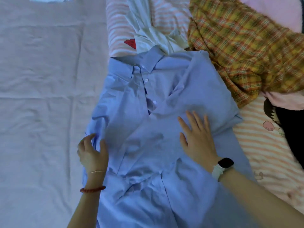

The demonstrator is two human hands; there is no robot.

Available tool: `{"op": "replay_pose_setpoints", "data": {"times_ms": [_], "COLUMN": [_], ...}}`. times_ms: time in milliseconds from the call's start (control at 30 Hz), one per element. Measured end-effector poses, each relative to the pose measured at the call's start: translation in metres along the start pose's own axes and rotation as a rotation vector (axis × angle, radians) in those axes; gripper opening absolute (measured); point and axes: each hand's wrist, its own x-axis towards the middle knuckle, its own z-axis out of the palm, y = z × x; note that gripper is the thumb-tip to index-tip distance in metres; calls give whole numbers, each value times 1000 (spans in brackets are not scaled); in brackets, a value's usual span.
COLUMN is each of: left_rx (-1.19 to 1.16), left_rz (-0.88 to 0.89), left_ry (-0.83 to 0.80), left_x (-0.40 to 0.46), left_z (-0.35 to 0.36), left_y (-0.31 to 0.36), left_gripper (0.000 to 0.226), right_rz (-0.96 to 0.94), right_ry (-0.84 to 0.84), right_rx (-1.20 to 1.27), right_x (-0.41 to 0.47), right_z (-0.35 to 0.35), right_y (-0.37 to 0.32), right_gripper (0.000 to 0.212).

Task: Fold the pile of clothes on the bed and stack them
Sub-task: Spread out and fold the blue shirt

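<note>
Over at 9 o'clock the bed sheet (pixel 41 96) gives you plenty of bare room for stacking. Your left hand (pixel 92 153) pinches the blue shirt (pixel 148 145) at its side edge; fold that inward. Your right hand (pixel 197 139) lies flat, fingers straight, pinning the middle. The plaid garment (pixel 243 46) crowds 2 o'clock.

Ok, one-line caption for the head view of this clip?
Blue shirt spread on the bed: right hand presses it flat, left hand pinches its edge.
</note>
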Motion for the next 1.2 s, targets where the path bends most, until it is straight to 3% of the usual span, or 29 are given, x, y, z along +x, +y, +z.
{"op": "replay_pose_setpoints", "data": {"times_ms": [67, 200, 300, 400, 467, 600, 700, 800, 900, 967, 1067, 1100, 1167, 1200], "left_rx": [13, -78, -11, -21, -120, -205, -439, -643, -483, -503, -663, -613, -490, -514], "left_rz": [-196, -507, -414, -361, -400, -386, -340, -632, -845, -841, -817, -759, -594, -527], "left_ry": [-38, -337, -507, -444, -423, -163, -12, -257, -611, -659, -460, -335, -154, -153], "left_x": [2, 12, 17, 17, 15, 20, 21, 2, -41, -65, -78, -77, -73, -72], "left_z": [-14, -29, -36, -42, -49, -80, -107, -102, -88, -81, -83, -89, -110, -121], "left_y": [-35, -93, -119, -137, -148, -166, -167, -172, -183, -194, -191, -187, -174, -166], "left_gripper": [47, 64, 62, 27, 27, 13, 25, 53, 50, 40, 21, 28, 34, 26], "right_rz": [-113, -331, -502, -590, -598, -523, -459, -411, -436, -441, -314, -217, 95, 248], "right_ry": [30, -29, -99, -177, -232, -256, -212, -157, -136, -151, -262, -335, -575, -698], "right_rx": [119, 280, 297, 238, 162, 182, 280, 369, 486, 555, 693, 776, 1037, 1187], "right_x": [-6, -18, -27, -37, -42, -42, -38, -39, -49, -59, -75, -77, -76, -74], "right_z": [6, 16, 25, 39, 44, 45, 43, 38, 32, 28, 27, 26, 19, 16], "right_y": [-34, -109, -154, -183, -193, -202, -214, -225, -233, -238, -243, -245, -250, -254], "right_gripper": [42, 40, 40, 41, 42, 40, 30, 26, 21, 24, 22, 22, 21, 19]}}
